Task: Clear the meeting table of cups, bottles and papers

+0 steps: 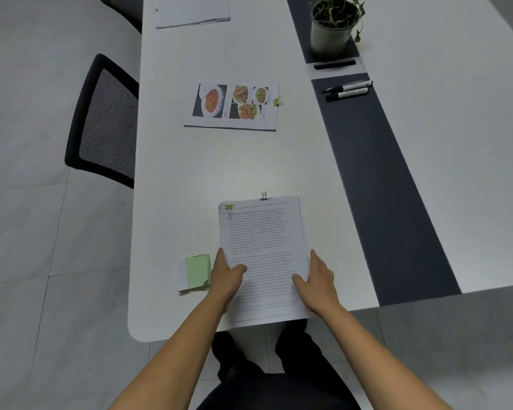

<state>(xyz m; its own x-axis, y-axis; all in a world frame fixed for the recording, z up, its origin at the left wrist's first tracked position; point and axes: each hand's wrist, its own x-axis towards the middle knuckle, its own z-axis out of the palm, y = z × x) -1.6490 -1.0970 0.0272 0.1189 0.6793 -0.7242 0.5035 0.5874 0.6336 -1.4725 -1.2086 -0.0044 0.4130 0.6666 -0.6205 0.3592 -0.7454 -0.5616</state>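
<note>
**Both hands on the printed stack**

My left hand [227, 275] and right hand [316, 278] clamp the sides of a clipped stack of printed pages [262, 250] at the near end of the white table [190, 173]. Green sticky notes [198, 271] lie just beside my left hand. Farther up lie food-photo sheets [234, 105] and another paper stack [191, 10].

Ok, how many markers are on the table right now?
2. Both lie side by side on the dark centre strip, just this side of the potted plant: the farther marker and the nearer marker. None seem hidden.
</note>
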